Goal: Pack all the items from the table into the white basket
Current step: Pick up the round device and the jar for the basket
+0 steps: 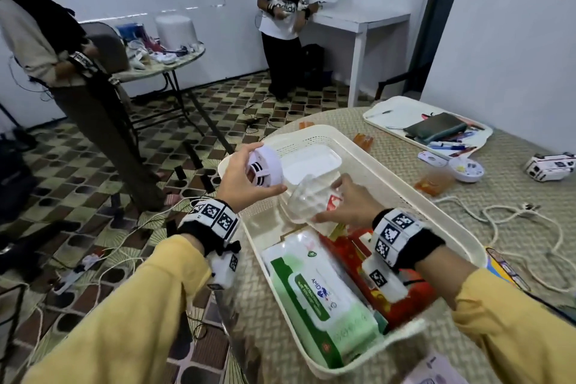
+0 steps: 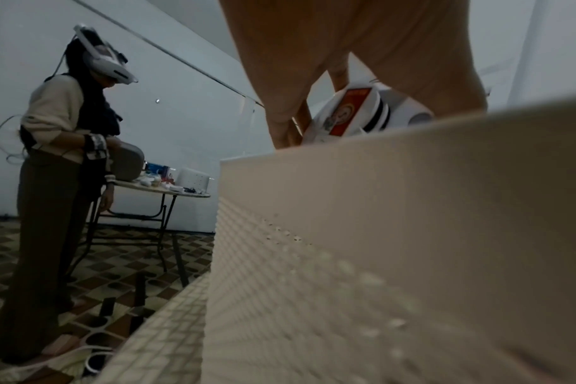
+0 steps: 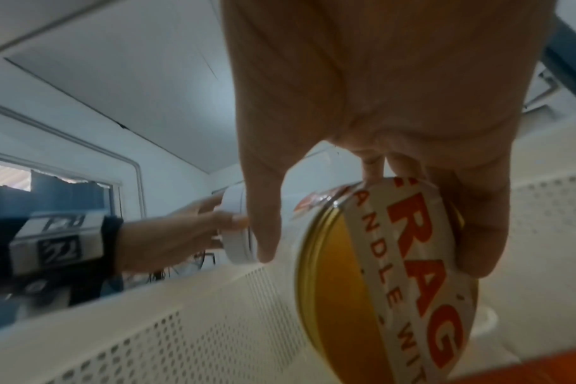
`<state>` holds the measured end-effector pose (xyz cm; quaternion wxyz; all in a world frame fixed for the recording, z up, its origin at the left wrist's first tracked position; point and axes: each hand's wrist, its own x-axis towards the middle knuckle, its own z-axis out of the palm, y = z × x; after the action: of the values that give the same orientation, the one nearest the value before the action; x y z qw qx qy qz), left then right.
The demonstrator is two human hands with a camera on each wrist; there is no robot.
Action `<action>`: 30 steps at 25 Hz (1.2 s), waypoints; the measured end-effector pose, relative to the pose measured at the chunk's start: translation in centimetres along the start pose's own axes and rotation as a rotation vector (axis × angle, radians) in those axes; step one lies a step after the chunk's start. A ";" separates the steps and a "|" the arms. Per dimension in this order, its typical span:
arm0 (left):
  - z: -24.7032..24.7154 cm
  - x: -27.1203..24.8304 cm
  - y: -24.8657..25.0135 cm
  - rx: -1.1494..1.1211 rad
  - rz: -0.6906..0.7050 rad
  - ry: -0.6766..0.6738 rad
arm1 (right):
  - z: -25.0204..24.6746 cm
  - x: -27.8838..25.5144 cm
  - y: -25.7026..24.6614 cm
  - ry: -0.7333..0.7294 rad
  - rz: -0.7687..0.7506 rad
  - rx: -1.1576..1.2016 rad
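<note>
White basket (image 1: 442, 215) on table, wipes pack (image 1: 324, 299) inside, round white device (image 1: 265, 170) and clear jar (image 1: 308, 201) held above.

The head view looks down into the white basket (image 1: 367, 165); both wrist views sit low, close against its perforated wall (image 2: 395, 233).

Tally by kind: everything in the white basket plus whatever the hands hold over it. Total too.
wet wipes pack: 1
white lidded box: 1
red packet: 1 seen, partly hidden
round white device, held in left hand: 1
candle tin, held in right hand: 1
Total: 5
</note>
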<state>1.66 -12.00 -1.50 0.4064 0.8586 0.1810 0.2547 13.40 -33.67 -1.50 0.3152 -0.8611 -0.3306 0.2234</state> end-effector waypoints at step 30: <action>-2.8 9.7 -8.9 0.196 0.410 -0.561 | 14.7 9.3 -2.3 -0.107 -0.142 -0.332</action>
<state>6.88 0.09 -4.19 0.2965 0.9485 -0.0898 0.0665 10.01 -19.89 -11.84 0.1658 -0.8626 -0.4393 0.1885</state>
